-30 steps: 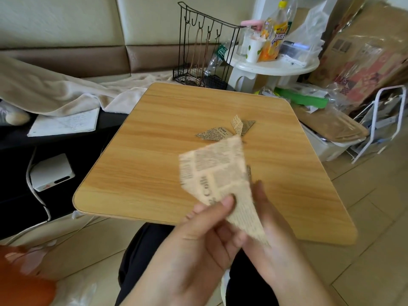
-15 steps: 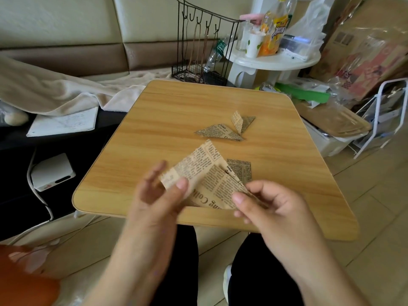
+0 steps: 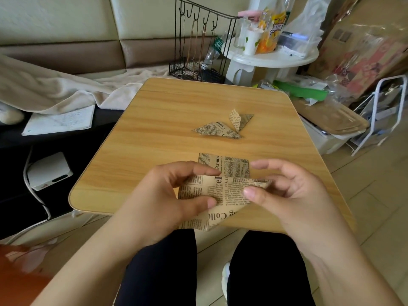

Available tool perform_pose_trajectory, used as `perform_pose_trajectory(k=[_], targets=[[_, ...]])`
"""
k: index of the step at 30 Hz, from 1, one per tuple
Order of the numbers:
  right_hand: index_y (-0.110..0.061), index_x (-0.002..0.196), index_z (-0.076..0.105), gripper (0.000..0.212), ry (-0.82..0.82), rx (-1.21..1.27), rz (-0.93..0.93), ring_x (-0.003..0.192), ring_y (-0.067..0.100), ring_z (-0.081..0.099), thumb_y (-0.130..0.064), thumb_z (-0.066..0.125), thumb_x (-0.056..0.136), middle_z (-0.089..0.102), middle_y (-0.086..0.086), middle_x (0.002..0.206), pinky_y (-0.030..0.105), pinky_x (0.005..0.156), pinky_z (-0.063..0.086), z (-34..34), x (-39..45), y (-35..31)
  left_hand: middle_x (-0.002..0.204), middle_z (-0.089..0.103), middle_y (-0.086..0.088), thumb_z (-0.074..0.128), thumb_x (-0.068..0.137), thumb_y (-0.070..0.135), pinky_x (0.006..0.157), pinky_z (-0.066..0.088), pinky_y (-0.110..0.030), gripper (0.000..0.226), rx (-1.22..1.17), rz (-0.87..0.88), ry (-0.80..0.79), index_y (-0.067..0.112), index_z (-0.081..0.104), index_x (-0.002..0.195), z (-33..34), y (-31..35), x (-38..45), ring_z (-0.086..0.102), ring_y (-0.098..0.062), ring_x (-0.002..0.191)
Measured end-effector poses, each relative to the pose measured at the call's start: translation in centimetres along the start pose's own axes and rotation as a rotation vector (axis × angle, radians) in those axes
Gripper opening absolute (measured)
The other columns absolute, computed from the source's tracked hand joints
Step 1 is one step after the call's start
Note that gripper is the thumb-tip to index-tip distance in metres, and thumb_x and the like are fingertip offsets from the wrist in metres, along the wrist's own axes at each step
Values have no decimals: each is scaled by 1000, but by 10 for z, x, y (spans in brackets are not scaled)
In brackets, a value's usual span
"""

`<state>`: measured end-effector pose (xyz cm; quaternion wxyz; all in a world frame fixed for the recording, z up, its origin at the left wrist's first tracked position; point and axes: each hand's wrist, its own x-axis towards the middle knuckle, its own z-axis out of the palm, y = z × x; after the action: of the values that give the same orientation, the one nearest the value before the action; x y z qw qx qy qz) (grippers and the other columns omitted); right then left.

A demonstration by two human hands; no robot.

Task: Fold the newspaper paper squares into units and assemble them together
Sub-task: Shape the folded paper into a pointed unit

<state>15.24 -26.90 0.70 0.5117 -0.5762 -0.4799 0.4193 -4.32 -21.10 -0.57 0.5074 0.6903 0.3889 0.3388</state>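
Wooden tabletop (image 3: 167,151) with rounded corners, light grain, filling the middle of the head view. Beyond the tabletop's far edge: a cream sofa (image 3: 66,25) with a pale blanket (image 3: 55,89) draped off it, a black wire rack (image 3: 198,47), and a white round side table (image 3: 271,59) carrying an orange drink bottle (image 3: 270,25).

Held just above the tabletop's near edge, partly overhanging it: a tan newsprint sheet (image 3: 223,199), partly folded, dense black columns and a large headline fragment on the lower flap. Long axis running left to right along that near edge, upper fold line level, lower tip pointing down toward the lap. Left hand (image 3: 167,195) pinching the sheet's left part, thumb on the front face, fingers curled over the top fold. Right hand (image 3: 289,195) pinching the right corner, thumb pressed on the print, index finger raised and bent above it.

Lying flat on the tabletop just behind the held sheet, partly hidden by it: an unfolded newsprint square (image 3: 229,165), edges roughly parallel to the tabletop's sides.

Further toward the tabletop's centre: a flat folded triangular unit (image 3: 217,130), long axis left to right, sharp tips at both ends. Touching its right end: a smaller folded unit (image 3: 239,120), one flap standing up, dark point aimed right and away.
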Motion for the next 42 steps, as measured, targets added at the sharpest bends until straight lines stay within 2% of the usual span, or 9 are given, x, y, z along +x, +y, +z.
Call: perform_pose_trajectory(k=[4, 6, 11, 18, 21, 26, 30, 37, 42], targets=[[-22, 98, 68, 44, 28, 170, 48, 66, 9, 65, -20, 75, 54, 68, 8, 65, 14, 66, 51, 4, 0, 2, 96, 73, -5, 76, 65, 13, 72, 57, -27, 32, -241, -14, -29, 23, 73, 95, 2, 0, -2, 70, -20, 89], [-24, 94, 72, 40, 31, 199, 57, 70, 14, 64, -23, 76, 54, 65, 23, 74, 23, 75, 53, 6, 0, 2, 96, 74, -5, 72, 64, 7, 69, 56, -23, 31, -320, -31, -28, 18, 73, 93, 1, 1, -2, 71, -19, 88], [-33, 94, 71, 36, 48, 101, 20, 71, 19, 61, -27, 85, 62, 66, 26, 80, 45, 83, 50, 9, 0, 1, 91, 74, -4, 75, 65, 14, 71, 57, -27, 29, -263, -15, 6, 23, 73, 92, 2, 3, -1, 71, -19, 84], [-32, 93, 70, 34, 49, 71, -60, 63, 14, 51, -27, 86, 63, 60, 11, 62, 25, 67, 45, 11, 0, -1, 82, 73, 2, 76, 65, 22, 67, 53, -19, 21, -167, 58, 95, 25, 75, 86, 5, 8, 0, 68, -8, 74], [-27, 85, 72, 31, 94, 199, -44, 60, 8, 52, -20, 84, 57, 57, -3, 58, 14, 62, 46, 13, 0, -1, 82, 72, -2, 81, 68, 31, 73, 55, -27, 17, -148, 64, 131, 30, 76, 84, 7, 6, -3, 68, -16, 78], [-25, 76, 76, 23, 29, 345, 111, 68, 10, 61, -20, 89, 57, 70, 0, 75, 23, 68, 50, 16, -1, -1, 80, 74, 0, 72, 64, 18, 64, 53, -17, 22, -269, 57, 164, 25, 76, 85, 10, 10, -7, 70, -11, 72], [-23, 63, 74, 16, 65, 281, 132, 59, 7, 56, -35, 72, 53, 66, -1, 64, 27, 66, 43, 17, -3, -5, 81, 75, 4, 70, 63, 18, 64, 53, -14, 23, -261, 41, 207, 28, 76, 83, 12, 10, -11, 69, -7, 73], [-21, 59, 72, 9, 126, 281, 69, 56, 4, 54, -25, 79, 57, 63, -4, 59, 14, 59, 45, 19, -2, -5, 80, 74, 11, 70, 61, 28, 70, 55, -18, 23, -182, 55, 291, 36, 75, 83, 16, 10, -15, 70, -6, 77], [-19, 63, 71, 10, 145, 301, 32, 65, 7, 54, -25, 69, 70, 63, -2, 64, 28, 76, 40, 21, -2, 0, 78, 74, 10, 76, 61, 26, 65, 52, -13, 22, -215, 56, 304, 36, 75, 80, 17, 13, -17, 69, -4, 74]])
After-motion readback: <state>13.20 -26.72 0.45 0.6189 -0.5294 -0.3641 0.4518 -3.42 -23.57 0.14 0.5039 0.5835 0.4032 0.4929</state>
